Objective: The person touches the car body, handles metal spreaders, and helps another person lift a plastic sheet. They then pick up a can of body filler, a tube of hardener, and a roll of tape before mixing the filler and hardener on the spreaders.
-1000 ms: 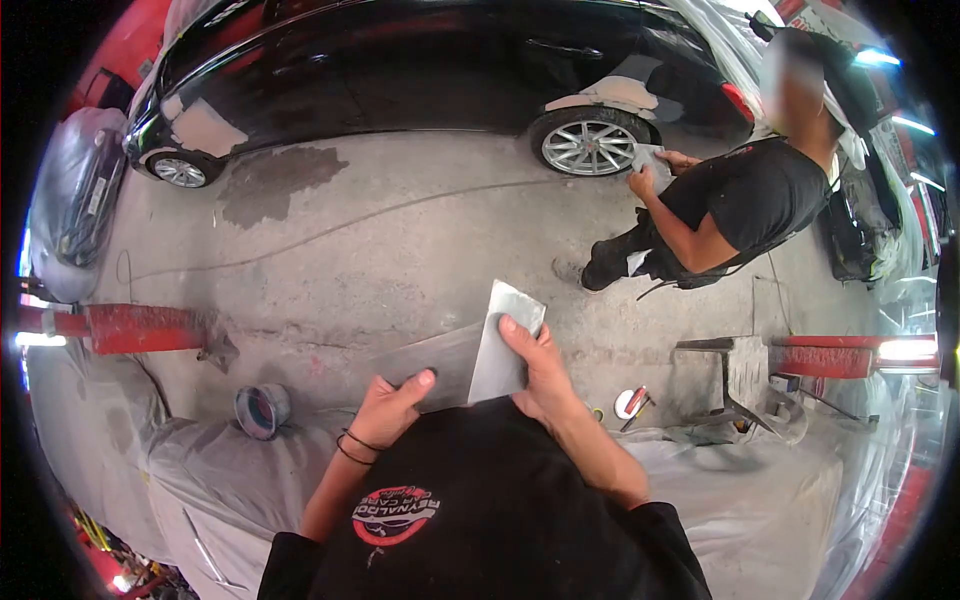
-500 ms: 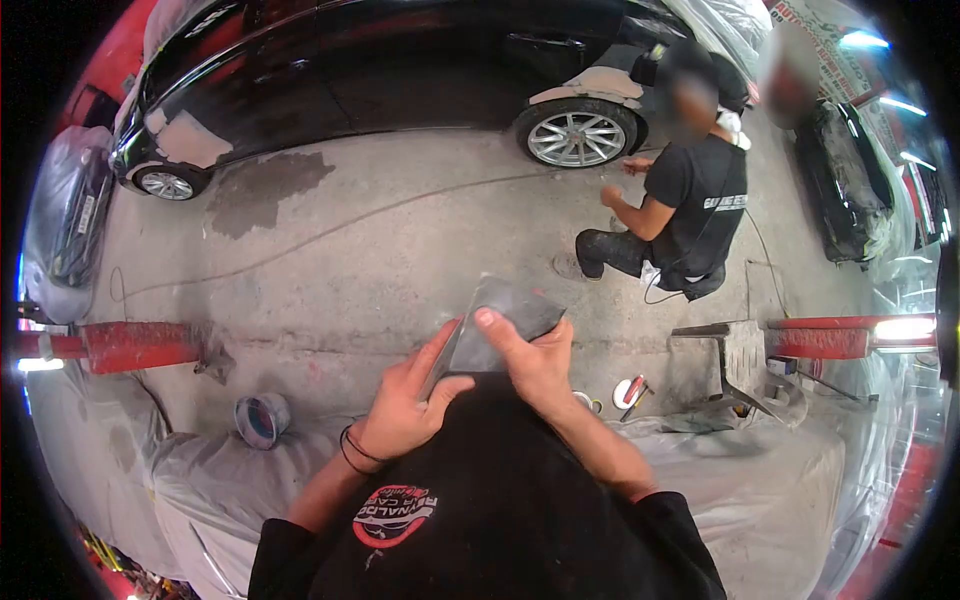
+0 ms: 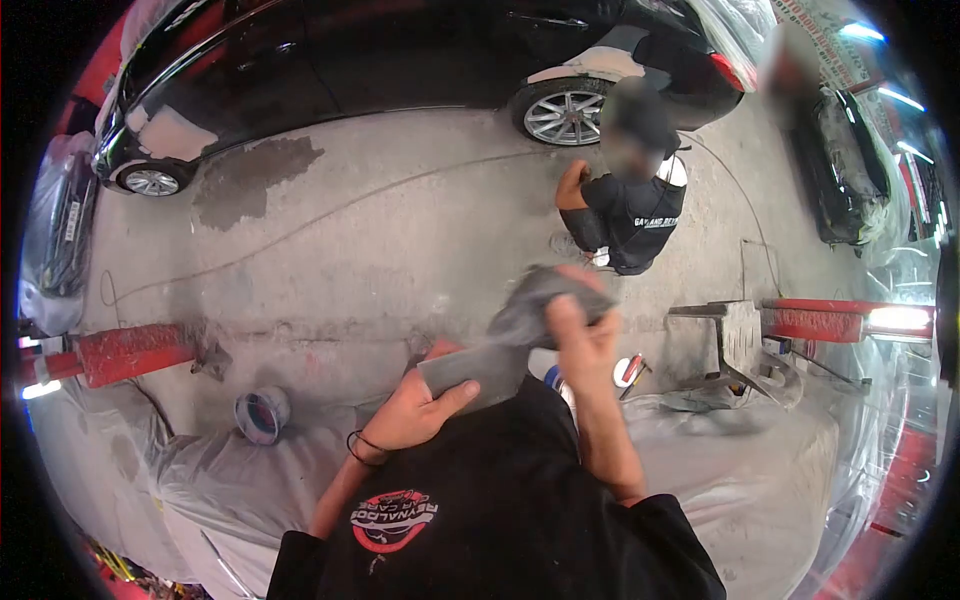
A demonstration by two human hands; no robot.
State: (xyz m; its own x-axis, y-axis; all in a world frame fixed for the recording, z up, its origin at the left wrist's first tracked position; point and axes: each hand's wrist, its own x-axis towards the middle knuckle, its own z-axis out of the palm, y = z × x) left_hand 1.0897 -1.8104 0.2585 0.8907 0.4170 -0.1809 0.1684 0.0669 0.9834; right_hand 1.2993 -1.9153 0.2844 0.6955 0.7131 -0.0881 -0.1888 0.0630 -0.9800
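A grey, flat, flexible sheet point(image 3: 462, 366), which looks like sandpaper, spans the space in front of my chest. My left hand point(image 3: 420, 405) pinches its left part between thumb and fingers. Darker and blurred, the folded end of the sheet point(image 3: 525, 308) is in my right hand point(image 3: 585, 335), with the thumb on top. Whether this is one sheet or two pieces cannot be made out. My left hand's fingertips are partly hidden behind the sheet.
A black car point(image 3: 400, 60) with bare filler patches stands ahead. A co-worker point(image 3: 640, 210) crouches by its wheel point(image 3: 565, 118). A hose point(image 3: 370, 190) crosses the floor. A bucket point(image 3: 262, 415) stands at left, a metal stand point(image 3: 735, 340) at right.
My right hand has moved up and right with the darker end, apart from my left hand, and the sheet is drawn out. The co-worker has crouched lower and shifted left, nearer the wheel.
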